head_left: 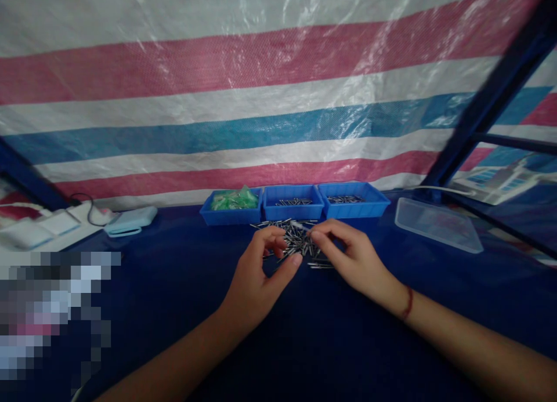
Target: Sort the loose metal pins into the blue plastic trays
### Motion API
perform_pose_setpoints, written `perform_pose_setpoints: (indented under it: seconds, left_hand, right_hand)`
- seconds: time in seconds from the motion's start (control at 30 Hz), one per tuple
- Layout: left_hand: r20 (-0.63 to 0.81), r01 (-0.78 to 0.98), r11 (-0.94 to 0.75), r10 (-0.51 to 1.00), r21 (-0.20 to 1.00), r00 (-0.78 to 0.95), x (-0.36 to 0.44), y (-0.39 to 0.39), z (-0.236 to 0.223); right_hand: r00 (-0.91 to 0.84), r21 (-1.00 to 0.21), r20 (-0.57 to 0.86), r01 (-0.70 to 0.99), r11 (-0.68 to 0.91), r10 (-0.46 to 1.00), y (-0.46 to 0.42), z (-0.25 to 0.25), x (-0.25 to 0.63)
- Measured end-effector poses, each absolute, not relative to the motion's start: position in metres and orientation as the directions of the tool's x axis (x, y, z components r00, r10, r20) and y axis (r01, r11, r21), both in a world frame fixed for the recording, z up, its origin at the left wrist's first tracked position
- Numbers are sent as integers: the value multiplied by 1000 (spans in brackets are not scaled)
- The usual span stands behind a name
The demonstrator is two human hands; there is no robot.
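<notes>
A loose pile of thin silver metal pins (300, 242), possibly rivets or nails, lies on the dark blue table. My left hand (263, 263) curves around the left side of the pile, thumb and fingers apart, with nothing visibly held. From the right, my right hand (348, 251) reaches over the pile with thumb and forefinger pinched together. Whatever is in that pinch is too small to make out. Close to these fingertips is a small whitish piece (296, 224). A few pins (321, 265) lie apart at the pile's near right edge.
Behind the pile stand three blue bins: the left bin (226, 217) with green plastic bagging, the middle bin (293, 212) and right bin (363, 207) with metal pins. A clear plastic lid (437, 225) lies right; a light blue case (130, 221) and power strip (65, 225) lie left.
</notes>
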State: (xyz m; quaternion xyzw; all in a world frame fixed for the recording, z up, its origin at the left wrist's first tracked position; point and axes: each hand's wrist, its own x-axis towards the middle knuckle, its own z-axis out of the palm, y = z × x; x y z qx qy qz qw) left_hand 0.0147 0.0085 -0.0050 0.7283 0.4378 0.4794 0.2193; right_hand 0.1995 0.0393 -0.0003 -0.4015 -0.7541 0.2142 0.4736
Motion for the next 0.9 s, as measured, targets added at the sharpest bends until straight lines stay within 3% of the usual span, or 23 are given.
perform_pose_setpoints:
  seconds: [0.13, 0.2, 0.3, 0.47, 0.67, 0.9]
  left_hand:
    - [492, 522, -541, 835, 659, 245, 14, 8, -3]
    - [470, 586, -556, 826, 589, 312, 14, 9, -2]
    - [414, 700, -538, 835, 469, 363, 12, 12, 0]
    - [289, 838, -468, 874, 282, 391, 0, 23, -3]
    - [229, 849, -483, 870, 215, 437, -4, 26, -7]
    - [190, 878, -457, 883, 142, 429, -1, 24, -5]
  right_hand:
    - [191, -724, 559, 587, 363, 807, 81, -2, 238]
    - [231, -666, 524, 711, 225, 820, 96, -4, 255]
    - [224, -602, 537, 777, 184, 813, 101, -6, 264]
    - [36, -583, 537, 738, 340, 843, 82, -8, 242]
    - [-388, -454, 489, 652, 608, 781, 50, -3, 211]
    - [-501, -497, 418, 572, 653, 757, 37, -2, 198]
